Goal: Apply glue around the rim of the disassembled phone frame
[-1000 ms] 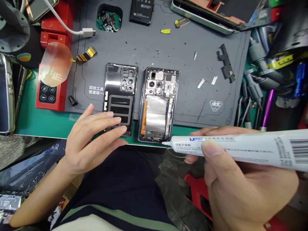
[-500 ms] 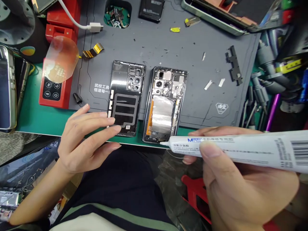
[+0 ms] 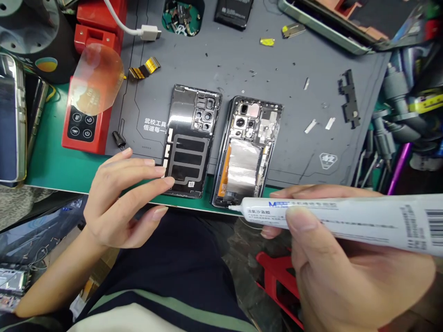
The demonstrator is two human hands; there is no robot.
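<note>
My right hand [image 3: 328,258] is closed around a white tube of glue [image 3: 349,216], thumb on top. The tube lies nearly level, its thin nozzle pointing left at the bottom edge of an opened phone [image 3: 242,161], whose cameras, metal parts and silvery battery area are bare. Left of that phone lies a detached black back cover [image 3: 188,147], inner side up, with camera openings at its top right. My left hand [image 3: 128,198] is open with fingers spread, its fingertips at the cover's lower left edge; whether they press on it I cannot tell.
A grey work mat [image 3: 304,110] carries small scraps, a flex cable [image 3: 145,68], a black bracket [image 3: 349,99] and a black battery [image 3: 233,11]. A red device [image 3: 85,133] with buttons stands left, beside another phone [image 3: 10,120]. Tools [image 3: 387,124] crowd the right side.
The view has shifted a little, so the mat and phones appear further right. The nozzle now sits slightly further left along the opened phone's bottom edge. My left hand stays by the cover.
</note>
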